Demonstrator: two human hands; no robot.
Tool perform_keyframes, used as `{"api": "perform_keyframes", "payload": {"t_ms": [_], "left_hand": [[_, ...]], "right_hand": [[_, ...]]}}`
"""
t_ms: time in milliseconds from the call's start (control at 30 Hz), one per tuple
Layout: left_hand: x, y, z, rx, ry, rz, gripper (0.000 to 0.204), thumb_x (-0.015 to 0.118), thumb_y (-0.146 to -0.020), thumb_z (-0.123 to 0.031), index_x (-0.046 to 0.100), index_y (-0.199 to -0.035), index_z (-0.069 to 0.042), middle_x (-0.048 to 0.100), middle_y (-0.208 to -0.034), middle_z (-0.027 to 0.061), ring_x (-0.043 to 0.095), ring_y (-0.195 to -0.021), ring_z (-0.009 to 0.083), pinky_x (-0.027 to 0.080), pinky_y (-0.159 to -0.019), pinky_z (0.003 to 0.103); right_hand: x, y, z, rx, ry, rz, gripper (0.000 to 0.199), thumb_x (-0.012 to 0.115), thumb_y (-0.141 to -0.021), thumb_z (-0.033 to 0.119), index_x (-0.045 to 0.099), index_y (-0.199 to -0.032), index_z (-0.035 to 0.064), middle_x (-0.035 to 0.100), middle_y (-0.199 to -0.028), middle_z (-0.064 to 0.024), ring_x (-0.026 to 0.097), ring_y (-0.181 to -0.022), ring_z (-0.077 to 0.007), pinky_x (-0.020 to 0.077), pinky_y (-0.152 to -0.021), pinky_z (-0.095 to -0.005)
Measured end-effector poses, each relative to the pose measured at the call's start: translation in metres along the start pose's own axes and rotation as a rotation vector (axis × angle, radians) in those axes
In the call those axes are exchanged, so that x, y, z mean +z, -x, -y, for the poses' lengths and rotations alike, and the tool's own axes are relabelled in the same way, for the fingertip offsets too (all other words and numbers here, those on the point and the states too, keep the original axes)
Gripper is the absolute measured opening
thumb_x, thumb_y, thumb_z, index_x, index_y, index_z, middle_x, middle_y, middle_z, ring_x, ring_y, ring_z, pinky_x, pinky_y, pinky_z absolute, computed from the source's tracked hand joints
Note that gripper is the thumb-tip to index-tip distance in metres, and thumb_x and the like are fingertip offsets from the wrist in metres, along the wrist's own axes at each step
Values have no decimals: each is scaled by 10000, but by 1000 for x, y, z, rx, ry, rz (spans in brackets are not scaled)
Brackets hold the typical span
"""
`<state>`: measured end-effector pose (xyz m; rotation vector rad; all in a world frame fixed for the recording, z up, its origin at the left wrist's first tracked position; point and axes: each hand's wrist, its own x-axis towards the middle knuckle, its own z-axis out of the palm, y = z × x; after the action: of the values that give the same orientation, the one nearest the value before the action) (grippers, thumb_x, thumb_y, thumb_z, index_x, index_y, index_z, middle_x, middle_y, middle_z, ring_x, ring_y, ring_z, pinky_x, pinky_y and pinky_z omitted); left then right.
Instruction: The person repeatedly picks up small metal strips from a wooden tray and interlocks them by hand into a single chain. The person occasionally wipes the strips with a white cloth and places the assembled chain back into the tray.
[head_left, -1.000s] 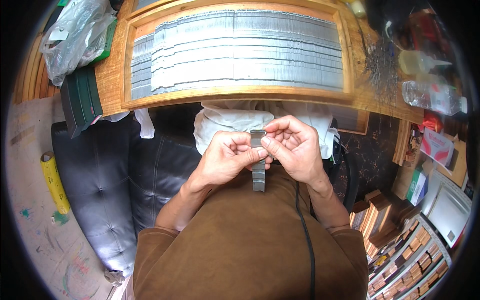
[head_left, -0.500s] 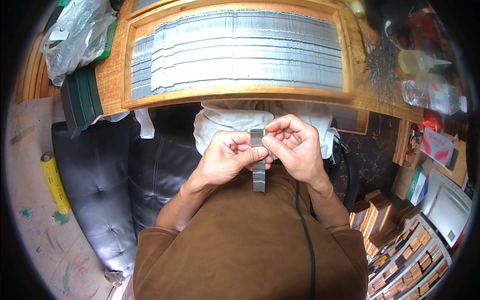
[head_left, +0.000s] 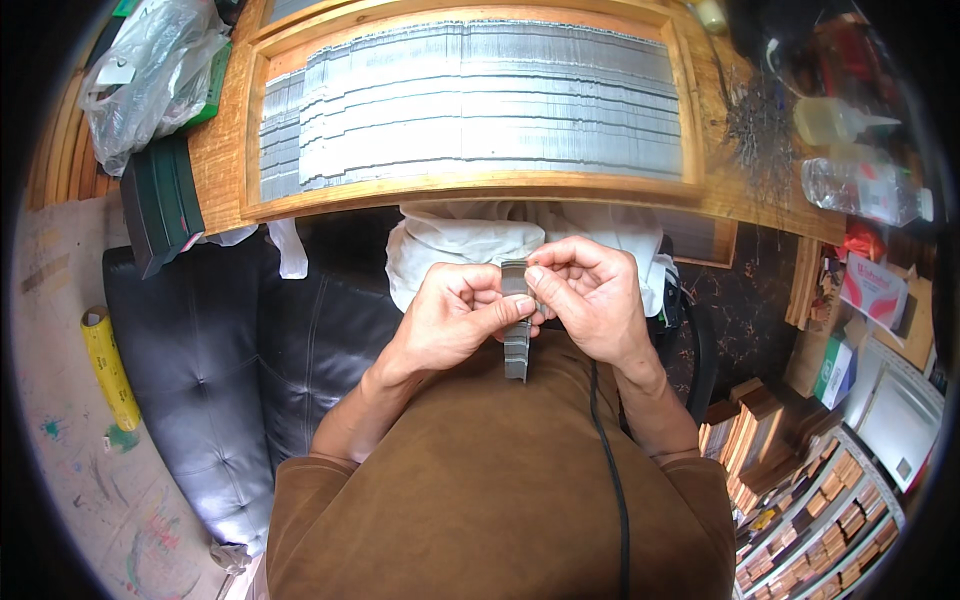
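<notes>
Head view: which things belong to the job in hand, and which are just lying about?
In the job:
banded grey piece
left hand, holding it
right hand, pinching its upper edge
wooden tray of similar grey pieces, probably

Lying about, apparently:
yellow roll
plastic bag
clear bottle

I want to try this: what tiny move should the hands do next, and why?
Perhaps the right hand should slide down the edge of the grey striped piece, because it seems to pinch that edge near the top, while the left hand holds the piece lower down.
</notes>
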<state>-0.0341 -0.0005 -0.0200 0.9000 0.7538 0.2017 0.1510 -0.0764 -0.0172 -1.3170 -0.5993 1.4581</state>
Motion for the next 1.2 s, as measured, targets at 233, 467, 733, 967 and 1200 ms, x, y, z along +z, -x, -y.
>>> {"api": "perform_keyframes", "payload": {"t_ms": [233, 467, 733, 967, 1200], "left_hand": [[-1, -5, 2, -32, -47, -22, 210, 741, -994, -119, 667, -853, 19, 787, -938, 157, 756, -824, 141, 556, -649, 232], [-2, -1, 7, -32, 126, -51, 228, 744, -992, -117, 651, -830, 14, 778, -995, 185, 775, -868, 179, 548, -612, 243], [-1, -4, 2, -48, 120, -11, 171, 737, -993, -112, 667, -918, 25, 779, -966, 168, 769, -850, 177, 555, -629, 244], [0, -5, 4, -61, 86, 5, 172, 730, -999, -119, 728, -1044, 47, 783, -938, 131, 741, -805, 128, 529, -637, 230], [3, -5, 1, -12, 124, 21, 168, 751, -986, -124, 755, -1061, 27, 782, -914, 99, 688, -772, 73, 489, -628, 209]], "right_hand": [[-8, -2, -10, -73, -52, -38, 74, 687, -971, -2, 681, -1014, -61, 716, -857, -82, 672, -675, -83, 562, -548, -230], [-121, -14, 91, -294, 58, -230, 116, 646, -929, 86, 696, -1001, 11, 624, -745, -11, 504, -540, -59, 387, -441, -220], [-165, -3, 136, -418, 157, -567, 195, 743, -923, 90, 726, -1091, -7, 681, -834, -15, 516, -581, -47, 408, -506, -208], [-26, -7, 23, 72, 180, 53, 120, 755, -962, 67, 737, -1027, -32, 728, -841, -47, 652, -692, -57, 524, -582, -196], [-14, -4, 3, 40, -43, 87, 144, 706, -987, 12, 662, -1073, -94, 728, -896, -138, 724, -694, -142, 627, -600, -272]]}}
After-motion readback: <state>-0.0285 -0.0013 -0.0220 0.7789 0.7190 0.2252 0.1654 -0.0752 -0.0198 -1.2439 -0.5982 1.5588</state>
